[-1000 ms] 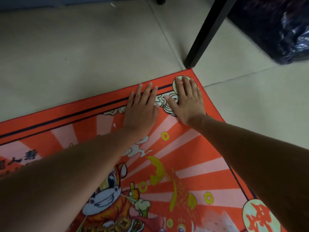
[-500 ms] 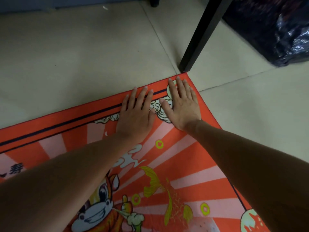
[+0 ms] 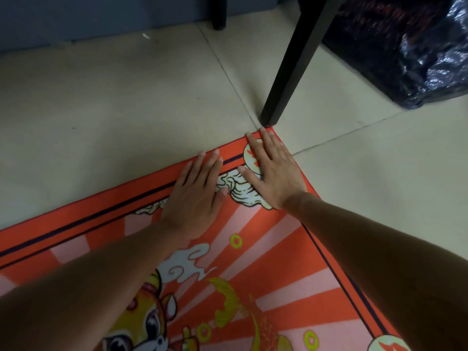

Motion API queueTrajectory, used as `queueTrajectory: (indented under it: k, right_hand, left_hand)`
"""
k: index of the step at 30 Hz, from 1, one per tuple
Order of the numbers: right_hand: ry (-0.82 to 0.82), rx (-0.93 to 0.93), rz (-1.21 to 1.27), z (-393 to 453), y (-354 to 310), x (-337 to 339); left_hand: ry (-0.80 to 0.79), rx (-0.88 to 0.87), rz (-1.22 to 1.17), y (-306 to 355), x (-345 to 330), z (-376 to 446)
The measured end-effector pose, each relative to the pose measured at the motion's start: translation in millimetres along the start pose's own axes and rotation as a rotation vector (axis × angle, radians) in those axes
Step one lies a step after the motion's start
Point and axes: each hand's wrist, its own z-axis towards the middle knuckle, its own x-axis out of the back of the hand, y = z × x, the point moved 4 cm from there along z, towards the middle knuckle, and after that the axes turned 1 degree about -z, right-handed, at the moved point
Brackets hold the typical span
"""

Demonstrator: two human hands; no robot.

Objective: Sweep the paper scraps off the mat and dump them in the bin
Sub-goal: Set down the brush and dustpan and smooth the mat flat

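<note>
An orange-red mat [image 3: 273, 252] with a cartoon print lies on the pale tiled floor. Both my hands lie flat on its far right corner with straight fingers. My left hand [image 3: 196, 196] rests on the dark border stripe, fingertips at the mat's far edge. My right hand [image 3: 272, 171] covers the round emblem at the very corner, fingertips reaching the corner tip. No paper scraps show on the mat. A black plastic bin bag [image 3: 410, 44] stands at the top right.
A black table leg [image 3: 291, 69] stands on the floor just beyond the mat's corner. Another dark leg [image 3: 219, 13] stands further back by a grey wall. A small white scrap [image 3: 146, 35] lies on the floor near that wall.
Both hands have slid further toward the mat's far corner, and the right fingertips now reach the corner tip. The camera has tilted up, showing more floor and the wall.
</note>
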Motion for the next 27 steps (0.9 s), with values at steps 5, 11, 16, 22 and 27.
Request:
queueTrajectory:
  k: [5,11,16,22,27]
  right_hand:
    - [0.026,-0.043,0.036,0.6,0.3,4.4]
    - [0.055,-0.152,0.104,-0.1,3.6,8.6]
    - [0.014,-0.141,0.081,1.9,4.1,5.2]
    - [0.01,-0.14,0.038,3.7,5.8,3.9]
    - [-0.024,-0.158,-0.021,-2.0,3.5,-0.5]
  left_hand:
    - [-0.001,0.009,0.003,-0.9,0.7,0.9]
    - [-0.004,0.008,0.002,-0.1,1.8,1.2]
    - [-0.006,0.011,0.009,-0.9,1.6,2.1]
    - [-0.004,0.01,0.007,-1.9,1.8,2.8]
    - [-0.02,-0.023,0.053,-2.7,-1.7,3.4]
